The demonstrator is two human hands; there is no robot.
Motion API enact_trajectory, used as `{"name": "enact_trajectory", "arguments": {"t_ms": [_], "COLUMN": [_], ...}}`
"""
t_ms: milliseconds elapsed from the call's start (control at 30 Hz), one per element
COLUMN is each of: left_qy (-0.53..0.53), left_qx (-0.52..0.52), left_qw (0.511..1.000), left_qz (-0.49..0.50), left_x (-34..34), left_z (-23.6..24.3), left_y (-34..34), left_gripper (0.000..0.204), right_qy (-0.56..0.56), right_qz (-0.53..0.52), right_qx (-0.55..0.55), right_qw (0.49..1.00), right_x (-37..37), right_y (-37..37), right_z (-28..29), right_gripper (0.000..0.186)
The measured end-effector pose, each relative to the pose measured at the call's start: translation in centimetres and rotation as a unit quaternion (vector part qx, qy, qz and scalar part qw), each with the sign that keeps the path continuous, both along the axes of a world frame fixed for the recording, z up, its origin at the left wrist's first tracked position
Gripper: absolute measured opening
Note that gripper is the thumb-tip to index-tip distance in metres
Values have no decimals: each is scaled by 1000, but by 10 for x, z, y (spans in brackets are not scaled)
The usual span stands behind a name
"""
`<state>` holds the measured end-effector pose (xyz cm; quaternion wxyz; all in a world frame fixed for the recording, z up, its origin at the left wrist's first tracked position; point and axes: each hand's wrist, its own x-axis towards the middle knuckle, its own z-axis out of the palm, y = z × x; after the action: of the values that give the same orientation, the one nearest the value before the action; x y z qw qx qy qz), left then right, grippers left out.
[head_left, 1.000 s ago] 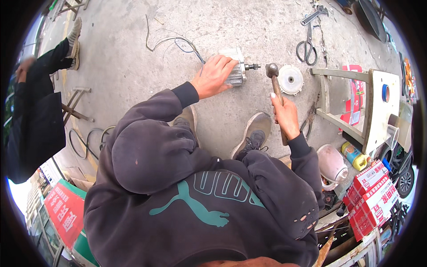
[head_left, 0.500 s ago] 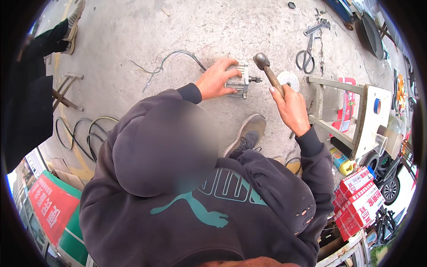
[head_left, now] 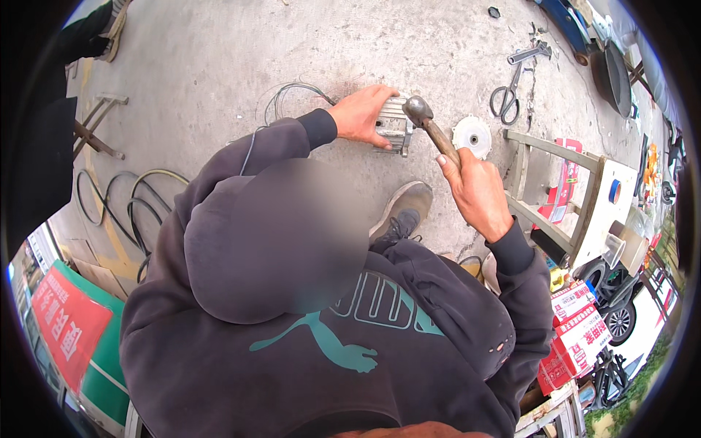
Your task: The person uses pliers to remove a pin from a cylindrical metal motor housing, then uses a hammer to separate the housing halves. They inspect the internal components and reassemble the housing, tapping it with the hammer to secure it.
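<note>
On the concrete floor lies a ribbed silver metal motor (head_left: 396, 125) with thin wires (head_left: 290, 86) trailing off on its left. My left hand (head_left: 361, 118) grips the motor from the left, fingers over its far side and thumb on the near side. In my right hand (head_left: 478, 193) is a hammer (head_left: 440, 137), held by its wooden handle. Its rounded steel head is at the motor's right end and hides the shaft there. Whether the head touches the shaft, I cannot tell. A pale round end cover (head_left: 472, 136) with a centre hole lies just beyond the handle.
Scissors (head_left: 507, 102) and an adjustable wrench (head_left: 530, 53) lie at the far right. A wooden stool (head_left: 549, 152) lies tipped over at right, near red and white cartons (head_left: 580, 336). Black hose (head_left: 109, 208) coils at left, close to another person's dark clothing (head_left: 44, 157).
The hammer head has moved left and nearer, now covering the shaft that showed before. The round cover is more fully visible. My left hand keeps its hold on the motor.
</note>
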<state>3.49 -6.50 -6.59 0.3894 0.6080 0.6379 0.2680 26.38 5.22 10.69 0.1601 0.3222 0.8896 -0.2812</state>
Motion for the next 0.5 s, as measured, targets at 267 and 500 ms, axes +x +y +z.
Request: {"name": "enact_trajectory", "arguments": {"t_ms": [267,500], "left_qy": [63,50], "left_qx": [50,56], "left_qw": [997,997], "left_qz": [3,-3], "left_x": [0,1], "left_z": [1,-6], "left_y": [0,10], "left_gripper": [100,100], "right_qy": [-13,-73], "right_qz": [94,45], "right_qx": [60,107], "right_qw": [994,991], "right_x": [-13,13], "right_y": [-11,30], "right_z": [26,18], "right_gripper": [42,39]}}
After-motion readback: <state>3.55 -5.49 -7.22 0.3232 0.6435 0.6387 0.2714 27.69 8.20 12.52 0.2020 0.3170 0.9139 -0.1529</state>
